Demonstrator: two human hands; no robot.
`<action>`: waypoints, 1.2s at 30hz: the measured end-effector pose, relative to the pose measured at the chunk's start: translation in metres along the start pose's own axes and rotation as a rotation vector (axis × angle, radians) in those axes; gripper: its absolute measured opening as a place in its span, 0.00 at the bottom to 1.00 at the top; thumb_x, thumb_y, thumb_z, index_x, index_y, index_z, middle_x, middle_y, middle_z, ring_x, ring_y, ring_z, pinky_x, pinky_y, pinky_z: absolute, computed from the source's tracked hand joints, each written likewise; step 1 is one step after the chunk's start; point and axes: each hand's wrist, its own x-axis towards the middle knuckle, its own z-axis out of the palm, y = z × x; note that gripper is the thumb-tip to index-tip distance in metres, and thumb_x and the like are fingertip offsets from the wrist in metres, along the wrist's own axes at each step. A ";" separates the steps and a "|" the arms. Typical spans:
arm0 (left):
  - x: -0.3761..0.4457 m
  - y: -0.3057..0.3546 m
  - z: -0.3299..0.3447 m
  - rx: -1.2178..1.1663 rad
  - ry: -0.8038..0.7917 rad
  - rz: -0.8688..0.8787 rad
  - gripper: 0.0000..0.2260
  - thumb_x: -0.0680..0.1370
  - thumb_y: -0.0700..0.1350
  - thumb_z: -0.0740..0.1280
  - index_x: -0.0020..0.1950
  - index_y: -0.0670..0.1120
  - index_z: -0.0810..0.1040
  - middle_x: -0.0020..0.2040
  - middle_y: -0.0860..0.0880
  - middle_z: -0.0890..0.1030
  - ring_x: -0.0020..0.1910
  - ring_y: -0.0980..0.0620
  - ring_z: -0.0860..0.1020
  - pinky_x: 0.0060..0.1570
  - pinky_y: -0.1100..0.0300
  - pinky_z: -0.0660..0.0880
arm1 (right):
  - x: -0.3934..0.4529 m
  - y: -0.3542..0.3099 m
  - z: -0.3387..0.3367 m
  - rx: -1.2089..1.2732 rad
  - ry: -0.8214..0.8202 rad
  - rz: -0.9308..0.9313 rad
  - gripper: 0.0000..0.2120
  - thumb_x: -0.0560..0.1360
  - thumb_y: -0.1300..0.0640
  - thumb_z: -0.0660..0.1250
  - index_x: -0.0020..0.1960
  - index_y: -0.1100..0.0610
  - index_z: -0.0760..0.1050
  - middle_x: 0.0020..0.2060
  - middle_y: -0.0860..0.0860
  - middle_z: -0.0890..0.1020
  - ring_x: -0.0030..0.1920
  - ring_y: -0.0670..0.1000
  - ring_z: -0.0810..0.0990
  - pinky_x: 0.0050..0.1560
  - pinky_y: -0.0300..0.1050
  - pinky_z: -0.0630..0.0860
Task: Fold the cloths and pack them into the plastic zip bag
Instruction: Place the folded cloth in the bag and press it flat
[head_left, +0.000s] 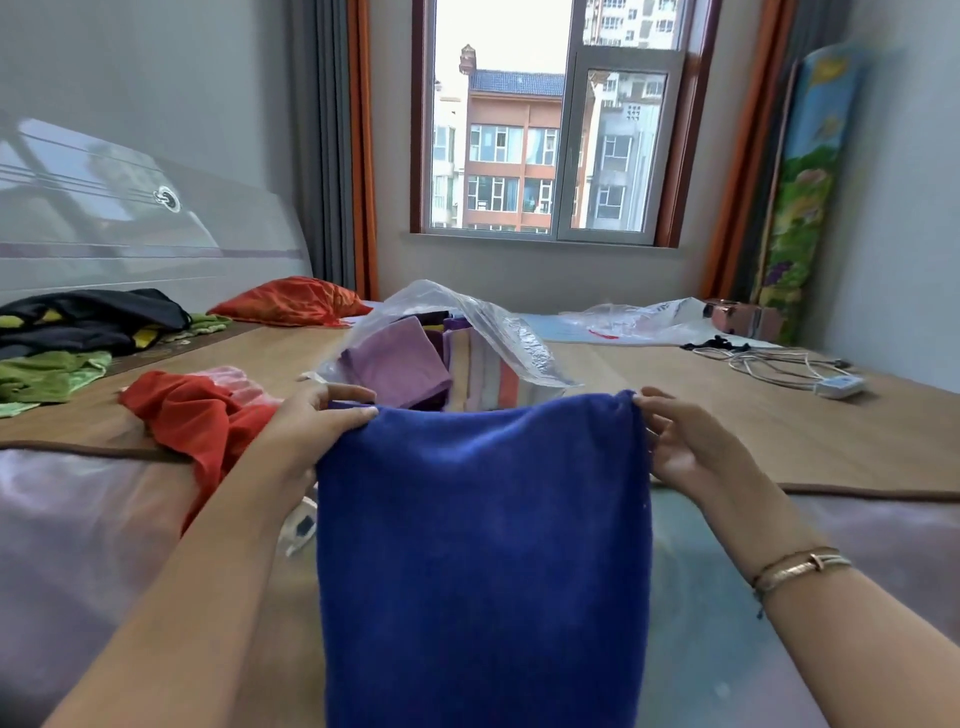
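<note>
A blue cloth hangs closest to me, above the bed. My left hand and right hand each pinch a top corner. Behind it on the bed, the open plastic zip bag holds folded purple and striped cloths.

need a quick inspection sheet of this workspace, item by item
surface: bed covered by a woven mat
job's things: blue cloth held up by its top corners; plastic zip bag behind it, open, with folded cloths inside; red cloth unfolded at left
clutter: dark and green clothes, red pillow, loose plastic bag
grippers: left hand and right hand each pinch a corner
cables: white cable with adapter at right
surroundings: window, curtains
</note>
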 end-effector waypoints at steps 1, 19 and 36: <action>0.004 -0.006 -0.002 0.022 -0.024 -0.032 0.08 0.74 0.33 0.70 0.43 0.46 0.79 0.46 0.39 0.80 0.49 0.44 0.76 0.53 0.51 0.73 | 0.000 0.001 -0.007 -0.050 0.045 0.004 0.09 0.76 0.67 0.64 0.43 0.54 0.72 0.37 0.53 0.77 0.34 0.50 0.75 0.32 0.40 0.75; 0.016 -0.015 -0.017 -0.094 -0.148 -0.271 0.14 0.76 0.33 0.67 0.56 0.49 0.76 0.54 0.44 0.77 0.50 0.48 0.76 0.42 0.52 0.74 | 0.014 0.004 -0.022 -0.140 0.198 -0.005 0.12 0.74 0.71 0.63 0.38 0.56 0.69 0.27 0.52 0.77 0.28 0.51 0.77 0.32 0.40 0.79; 0.025 -0.030 -0.022 0.100 0.054 0.091 0.16 0.70 0.26 0.68 0.41 0.48 0.79 0.43 0.48 0.79 0.50 0.48 0.76 0.58 0.59 0.70 | 0.016 0.019 -0.017 -0.610 0.146 0.129 0.08 0.78 0.65 0.62 0.43 0.56 0.74 0.37 0.53 0.76 0.33 0.48 0.74 0.27 0.38 0.76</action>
